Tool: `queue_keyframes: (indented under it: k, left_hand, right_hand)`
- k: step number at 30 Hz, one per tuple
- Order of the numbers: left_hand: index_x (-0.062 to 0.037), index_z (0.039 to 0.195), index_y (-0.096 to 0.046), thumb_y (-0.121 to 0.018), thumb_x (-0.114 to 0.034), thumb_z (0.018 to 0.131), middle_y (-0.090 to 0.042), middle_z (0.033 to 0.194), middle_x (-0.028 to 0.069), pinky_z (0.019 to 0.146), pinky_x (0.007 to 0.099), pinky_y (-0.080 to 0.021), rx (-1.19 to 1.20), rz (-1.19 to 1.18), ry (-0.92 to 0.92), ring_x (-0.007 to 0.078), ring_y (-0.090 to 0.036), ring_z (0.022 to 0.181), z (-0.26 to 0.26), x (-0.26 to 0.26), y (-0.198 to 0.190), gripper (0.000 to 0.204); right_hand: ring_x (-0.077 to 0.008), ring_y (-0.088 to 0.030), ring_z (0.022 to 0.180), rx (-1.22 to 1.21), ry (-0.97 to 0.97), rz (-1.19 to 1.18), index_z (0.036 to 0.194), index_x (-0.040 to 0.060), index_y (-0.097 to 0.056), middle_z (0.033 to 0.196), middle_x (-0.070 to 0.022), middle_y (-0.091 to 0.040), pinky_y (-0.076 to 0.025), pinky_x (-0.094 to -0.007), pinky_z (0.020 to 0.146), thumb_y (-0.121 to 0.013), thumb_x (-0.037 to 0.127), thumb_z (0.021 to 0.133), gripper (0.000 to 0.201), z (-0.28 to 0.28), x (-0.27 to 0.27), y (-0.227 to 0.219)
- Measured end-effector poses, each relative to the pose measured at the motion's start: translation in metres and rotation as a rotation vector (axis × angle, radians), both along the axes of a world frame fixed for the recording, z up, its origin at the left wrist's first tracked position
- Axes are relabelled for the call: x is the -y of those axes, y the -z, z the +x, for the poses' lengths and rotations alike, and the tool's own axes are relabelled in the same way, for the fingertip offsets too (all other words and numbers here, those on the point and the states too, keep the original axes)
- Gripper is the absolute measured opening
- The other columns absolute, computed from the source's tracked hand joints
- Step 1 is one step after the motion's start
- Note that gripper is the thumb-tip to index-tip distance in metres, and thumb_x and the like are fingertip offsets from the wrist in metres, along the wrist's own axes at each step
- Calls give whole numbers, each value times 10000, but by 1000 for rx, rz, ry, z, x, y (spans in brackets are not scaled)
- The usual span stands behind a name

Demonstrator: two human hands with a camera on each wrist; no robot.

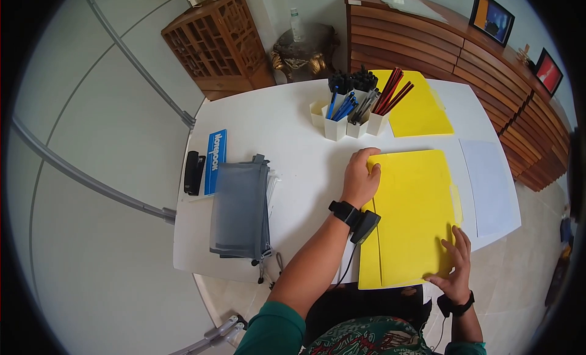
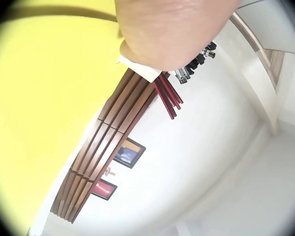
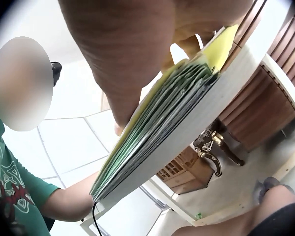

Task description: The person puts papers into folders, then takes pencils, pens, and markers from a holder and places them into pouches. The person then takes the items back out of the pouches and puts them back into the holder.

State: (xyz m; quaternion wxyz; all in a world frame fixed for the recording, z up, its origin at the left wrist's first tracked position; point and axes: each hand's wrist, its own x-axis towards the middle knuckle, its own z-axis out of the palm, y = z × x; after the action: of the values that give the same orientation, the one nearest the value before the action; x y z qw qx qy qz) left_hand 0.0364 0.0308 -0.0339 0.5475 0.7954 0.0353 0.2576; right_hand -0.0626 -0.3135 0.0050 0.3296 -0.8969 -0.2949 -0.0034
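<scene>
A yellow file folder [image 1: 412, 208] lies on the white table in front of me. In the right wrist view, a thick stack of green and white sheets [image 3: 157, 123] shows at its edge, under the yellow cover. My left hand [image 1: 360, 179] grips the folder's far left corner, thumb over the cover and fingers at the edge; its undersides are hidden. At the near right corner is my right hand [image 1: 455, 269], with its thumb at the near edge and its fingers spread loosely along the right side.
Behind the folder stand white holders [image 1: 336, 129] with blue, grey, black and red pens, next to another yellow folder [image 1: 421, 111]. A pale sheet [image 1: 488, 187] lies at right. A grey mesh pouch [image 1: 241, 208], a blue notebook [image 1: 215, 163] and a black stapler [image 1: 194, 173] occupy the left.
</scene>
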Motion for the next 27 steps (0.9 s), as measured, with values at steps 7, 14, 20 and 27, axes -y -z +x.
queue_keyframes:
  k: [7,14,20,27]
  left_hand:
    - [3,1132,-624,-626,26,848,-665,1147,185,980,401,-479,-9,4,-11,366,-628,1105,1,-1,0,285]
    - [2,1130,-608,-636,31,835,-651,1139,175,974,403,-480,47,12,-15,369,-626,1089,3,0,3,298]
    - [-13,1120,-617,-636,37,830,-651,1149,158,998,415,-459,48,44,-27,358,-590,1128,1,2,0,295]
    - [-40,1070,-635,-720,53,768,-643,1133,140,996,442,-450,23,212,-29,363,-555,1132,1,7,0,327]
  right_hand:
    - [-530,-259,1455,-19,-23,-17,1313,77,-588,1558,-287,-340,-297,-616,1157,-890,670,507,1045,8,-2,-6]
    - [-542,-258,1448,-120,-45,-13,1310,89,-580,1547,-291,-336,-268,-621,1175,-934,617,449,1070,-2,-7,3]
    - [-558,-216,1454,-41,0,-51,1277,82,-576,1555,-306,-303,-228,-637,1184,-934,629,423,1075,-10,-25,6]
    - [-533,-152,1492,-125,-107,-104,1171,80,-638,1569,-284,-321,-173,-616,1205,-977,490,456,890,9,-18,-34]
